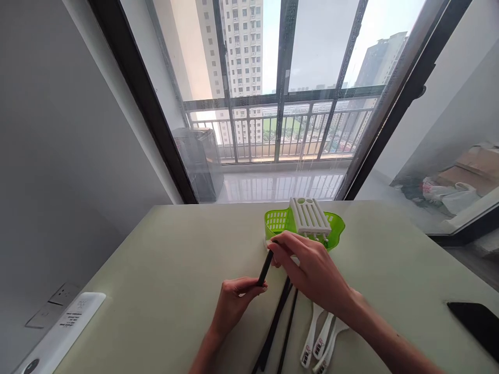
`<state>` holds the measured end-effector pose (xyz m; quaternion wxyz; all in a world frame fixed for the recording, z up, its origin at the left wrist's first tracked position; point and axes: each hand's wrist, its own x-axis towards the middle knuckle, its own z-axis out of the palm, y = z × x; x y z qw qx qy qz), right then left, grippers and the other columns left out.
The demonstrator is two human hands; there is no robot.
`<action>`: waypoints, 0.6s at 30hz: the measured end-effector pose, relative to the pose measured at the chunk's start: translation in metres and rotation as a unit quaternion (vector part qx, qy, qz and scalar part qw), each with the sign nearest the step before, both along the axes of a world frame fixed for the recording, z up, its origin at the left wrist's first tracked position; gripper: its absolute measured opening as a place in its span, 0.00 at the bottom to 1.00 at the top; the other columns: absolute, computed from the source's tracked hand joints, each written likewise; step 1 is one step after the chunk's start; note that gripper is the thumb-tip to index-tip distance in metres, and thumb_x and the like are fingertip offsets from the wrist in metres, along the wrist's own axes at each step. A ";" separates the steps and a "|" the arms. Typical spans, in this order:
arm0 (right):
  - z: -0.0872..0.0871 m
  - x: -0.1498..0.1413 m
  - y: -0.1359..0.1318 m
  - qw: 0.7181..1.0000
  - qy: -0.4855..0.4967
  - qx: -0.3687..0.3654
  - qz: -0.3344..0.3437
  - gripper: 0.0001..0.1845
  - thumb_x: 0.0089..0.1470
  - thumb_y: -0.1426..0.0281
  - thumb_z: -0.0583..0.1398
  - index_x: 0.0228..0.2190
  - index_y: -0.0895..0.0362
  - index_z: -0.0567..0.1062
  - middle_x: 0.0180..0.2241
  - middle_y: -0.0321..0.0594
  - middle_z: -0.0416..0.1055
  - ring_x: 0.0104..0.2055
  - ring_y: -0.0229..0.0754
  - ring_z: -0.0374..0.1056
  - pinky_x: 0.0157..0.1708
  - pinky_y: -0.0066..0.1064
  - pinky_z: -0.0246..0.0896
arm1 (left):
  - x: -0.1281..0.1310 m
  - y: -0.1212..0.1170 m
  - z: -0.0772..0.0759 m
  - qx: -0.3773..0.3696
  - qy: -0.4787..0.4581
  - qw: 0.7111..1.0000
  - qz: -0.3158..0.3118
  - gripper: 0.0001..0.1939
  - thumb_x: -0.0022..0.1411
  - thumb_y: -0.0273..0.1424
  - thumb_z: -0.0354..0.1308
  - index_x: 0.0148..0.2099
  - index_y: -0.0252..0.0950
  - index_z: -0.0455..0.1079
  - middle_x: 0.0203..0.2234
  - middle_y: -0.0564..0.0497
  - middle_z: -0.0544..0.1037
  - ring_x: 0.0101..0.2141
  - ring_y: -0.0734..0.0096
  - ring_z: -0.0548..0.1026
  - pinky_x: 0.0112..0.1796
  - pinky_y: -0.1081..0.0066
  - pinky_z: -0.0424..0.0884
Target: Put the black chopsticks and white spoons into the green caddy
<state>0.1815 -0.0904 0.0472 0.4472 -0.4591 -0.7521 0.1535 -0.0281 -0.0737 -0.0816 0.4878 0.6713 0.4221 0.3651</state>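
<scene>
A black stick (pixel 265 267) slants above a pale table (pixel 175 259), its lower end pinched between the closed fingertips of the left hand (pixel 234 302), its upper end gripped likewise by the right hand (pixel 312 267). Below lie more black sticks (pixel 275 327) and 3 white handles (pixel 324 333); beyond, a green basket (pixel 274 223) with a white slotted rack (pixel 312 228).

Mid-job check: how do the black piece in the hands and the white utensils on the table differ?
The black piece is held between left hand and right hand, while the white utensils lie on the table. The black piece shows no print; the white utensils bear printed marks near one end. Both look elongated.
</scene>
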 end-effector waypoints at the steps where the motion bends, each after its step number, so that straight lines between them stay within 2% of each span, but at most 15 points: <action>1: 0.007 0.005 0.002 1.000 0.001 0.007 -0.014 0.12 0.70 0.65 0.53 0.34 0.52 0.71 0.27 0.35 0.75 0.27 0.38 0.72 0.32 0.29 0.64 | 0.001 0.000 -0.001 -0.003 0.000 1.000 0.006 0.12 0.62 0.40 0.66 0.42 0.39 0.84 0.37 0.49 0.86 0.38 0.60 0.83 0.44 0.66 0.78; 7: 0.064 0.052 0.027 0.992 0.029 0.064 -0.108 0.16 0.69 0.56 0.55 0.33 0.52 0.74 0.23 0.32 0.77 0.26 0.40 0.76 0.35 0.31 0.69 | 0.002 0.002 -0.015 -0.023 0.013 0.999 0.022 0.18 0.66 0.44 0.60 0.47 0.36 0.81 0.36 0.46 0.86 0.36 0.62 0.83 0.42 0.66 0.79; 10: 0.082 0.072 0.055 0.983 0.038 0.104 -0.144 0.19 0.67 0.52 0.55 0.33 0.52 0.74 0.23 0.33 0.77 0.26 0.41 0.77 0.32 0.31 0.69 | 0.003 0.003 -0.021 -0.020 0.016 1.000 0.018 0.21 0.69 0.46 0.56 0.50 0.35 0.78 0.35 0.47 0.85 0.33 0.66 0.82 0.39 0.68 0.78; 13: 0.078 0.082 0.088 0.980 -0.011 0.111 -0.166 0.18 0.68 0.55 0.54 0.32 0.53 0.73 0.22 0.33 0.77 0.26 0.41 0.77 0.34 0.31 0.67 | 0.004 0.004 -0.023 -0.021 0.015 0.999 0.023 0.21 0.70 0.46 0.54 0.49 0.34 0.76 0.33 0.48 0.84 0.31 0.67 0.80 0.38 0.68 0.77; 16: 0.058 0.086 0.119 0.981 -0.084 0.078 -0.159 0.15 0.68 0.63 0.54 0.31 0.54 0.73 0.24 0.35 0.78 0.27 0.41 0.75 0.34 0.31 0.63 | 0.004 0.004 -0.022 -0.028 0.015 0.999 0.024 0.21 0.70 0.47 0.53 0.47 0.34 0.75 0.33 0.48 0.83 0.30 0.68 0.79 0.37 0.69 0.76; 18: 0.041 0.086 0.134 0.980 -0.120 0.046 -0.151 0.14 0.68 0.64 0.54 0.31 0.54 0.73 0.24 0.36 0.78 0.27 0.41 0.74 0.34 0.31 0.60 | 0.004 0.004 -0.022 -0.026 0.019 0.999 0.020 0.21 0.71 0.47 0.53 0.45 0.34 0.75 0.32 0.48 0.83 0.30 0.69 0.79 0.36 0.70 0.75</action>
